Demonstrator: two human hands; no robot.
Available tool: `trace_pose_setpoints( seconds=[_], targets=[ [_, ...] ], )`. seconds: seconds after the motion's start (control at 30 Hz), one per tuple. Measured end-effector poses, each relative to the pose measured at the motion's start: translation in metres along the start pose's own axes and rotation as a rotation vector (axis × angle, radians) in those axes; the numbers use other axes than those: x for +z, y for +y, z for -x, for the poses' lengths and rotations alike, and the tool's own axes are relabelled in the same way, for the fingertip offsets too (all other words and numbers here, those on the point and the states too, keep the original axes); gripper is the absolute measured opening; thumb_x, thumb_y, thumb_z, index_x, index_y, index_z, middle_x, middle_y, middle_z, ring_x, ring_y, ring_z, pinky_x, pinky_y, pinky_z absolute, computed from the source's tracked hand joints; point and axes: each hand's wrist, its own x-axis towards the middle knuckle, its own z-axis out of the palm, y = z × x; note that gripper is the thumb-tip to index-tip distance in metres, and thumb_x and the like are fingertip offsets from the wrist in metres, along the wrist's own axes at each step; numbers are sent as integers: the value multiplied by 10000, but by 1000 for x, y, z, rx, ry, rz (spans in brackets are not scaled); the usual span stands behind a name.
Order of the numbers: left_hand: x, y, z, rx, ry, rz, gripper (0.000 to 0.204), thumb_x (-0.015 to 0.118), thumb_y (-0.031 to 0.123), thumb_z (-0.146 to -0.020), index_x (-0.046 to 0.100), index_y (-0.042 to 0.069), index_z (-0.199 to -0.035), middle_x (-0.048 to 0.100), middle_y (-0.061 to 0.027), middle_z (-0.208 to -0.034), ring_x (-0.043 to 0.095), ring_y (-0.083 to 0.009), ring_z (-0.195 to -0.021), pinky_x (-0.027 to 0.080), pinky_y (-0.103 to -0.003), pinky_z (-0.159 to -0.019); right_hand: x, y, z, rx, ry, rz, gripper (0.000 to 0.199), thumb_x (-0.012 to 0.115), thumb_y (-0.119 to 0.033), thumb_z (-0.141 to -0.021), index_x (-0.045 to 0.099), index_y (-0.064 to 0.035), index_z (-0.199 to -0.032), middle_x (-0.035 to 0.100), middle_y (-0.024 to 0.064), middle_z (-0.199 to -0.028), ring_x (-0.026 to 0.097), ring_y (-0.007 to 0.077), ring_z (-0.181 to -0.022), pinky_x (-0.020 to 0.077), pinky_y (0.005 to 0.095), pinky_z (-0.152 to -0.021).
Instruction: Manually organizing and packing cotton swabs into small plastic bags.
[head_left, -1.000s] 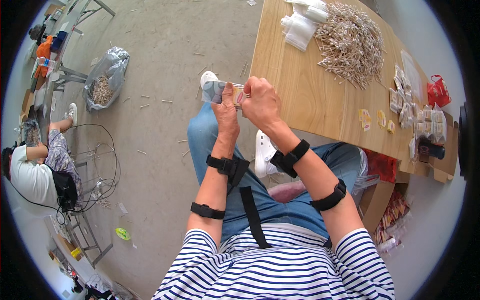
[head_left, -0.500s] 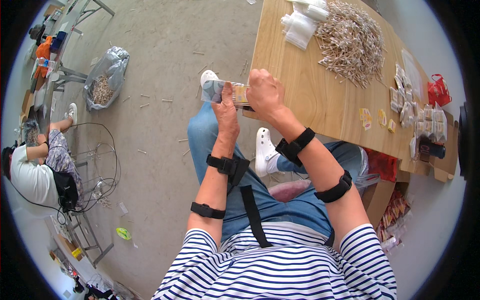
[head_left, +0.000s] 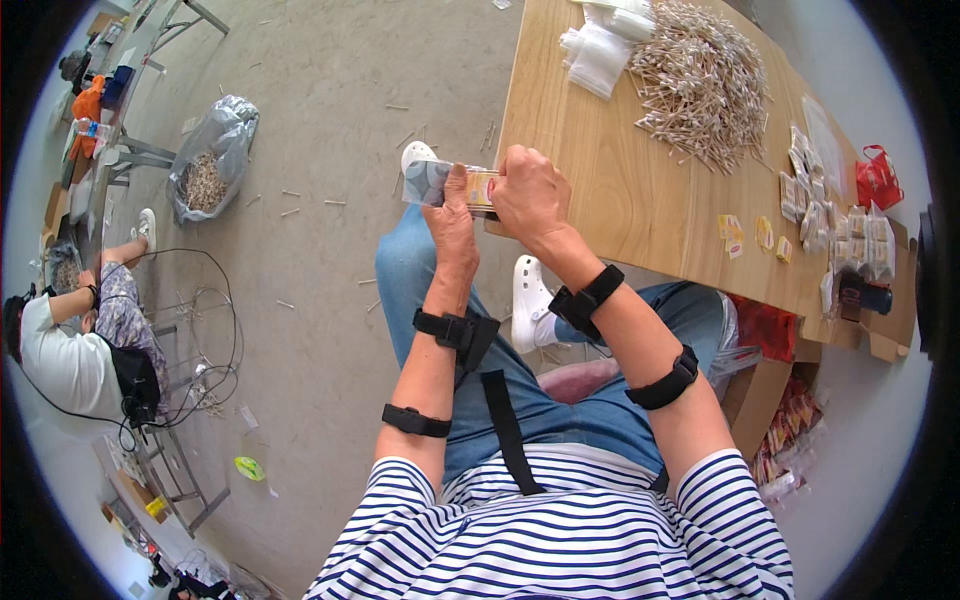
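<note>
From my remote seat I see the left hand [head_left: 452, 215] closed on a small clear plastic packet [head_left: 440, 184], thumb lying along its near face and fingers wrapped behind, so the packet is pinched flat between them. The right hand [head_left: 530, 195] is curled into a loose fist on the packet's right end, where a yellow label [head_left: 481, 189] shows; its fingertips are tucked under, and I cannot tell exactly how they grip. The packet sits level in the air just off the near-left corner of the wooden table [head_left: 620, 190], above the person's knee and a white clog [head_left: 417, 155] on the concrete floor [head_left: 320, 130]. Both forearms carry black straps (one at each wrist, one nearer each elbow). Farther out on the table lies a big heap of thin pale sticks [head_left: 705, 80], with a stack of clear empty bags [head_left: 598, 55] just beside it to the left, and small yellow labels scattered toward the right edge. Well apart on the floor to the left stands a silver sack [head_left: 212, 150] of sticks, and another person [head_left: 70, 345] sits near the rim.
</note>
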Motion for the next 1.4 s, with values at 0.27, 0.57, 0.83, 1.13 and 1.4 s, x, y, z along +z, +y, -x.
trace_pose_setpoints(
  seconds=[0.27, 0.57, 0.83, 1.13, 1.4],
  targets=[
    [-4, -3, -2, 12, 8, 5, 227, 675, 281, -994, 645, 69, -922, 612, 38, -868, 546, -61, -779, 477, -262, -671, -21, 27, 43, -270, 32, -31, 786, 841, -323, -698, 496, -3, -1328, 473, 222, -1418, 397, 391, -1384, 333, 541, -1116],
    [-2, -1, 0, -14, 3, 11, 207, 672, 265, -996, 637, 68, -941, 618, 32, -880, 558, -65, -794, 490, -265, -696, 19, 30, 61, -193, 20, 273, 1320, 892, -537, -559, 238, 64, -1536, 191, 239, -1629, 114, 374, -1544, 101, 595, -1220],
    [-5, -6, -3, -2, -6, 33, 191, 678, 250, -992, 622, 70, -959, 617, 30, -899, 565, -71, -802, 504, -273, -706, 22, 24, 61, -186, 25, 271, 1302, 888, -514, -585, 224, 70, -1541, 183, 239, -1633, 114, 368, -1546, 98, 596, -1217],
    [-4, -5, -3, -25, 37, 40, 200, 699, 238, -978, 598, 70, -1017, 605, 36, -923, 568, -72, -813, 512, -281, -714, 22, 23, 60, -205, 12, 298, 1255, 897, -464, -601, 246, 65, -1535, 197, 231, -1631, 121, 366, -1546, 112, 587, -1220],
    [-2, 5, 2, -60, -24, 20, 237, 689, 287, -983, 603, 74, -1045, 618, 33, -950, 591, -77, -825, 515, -279, -689, 36, 22, 53, -392, 72, 217, 1139, 871, -318, -672, 239, 31, -1553, 198, 224, -1635, 144, 365, -1542, 126, 522, -1238]
  ],
)
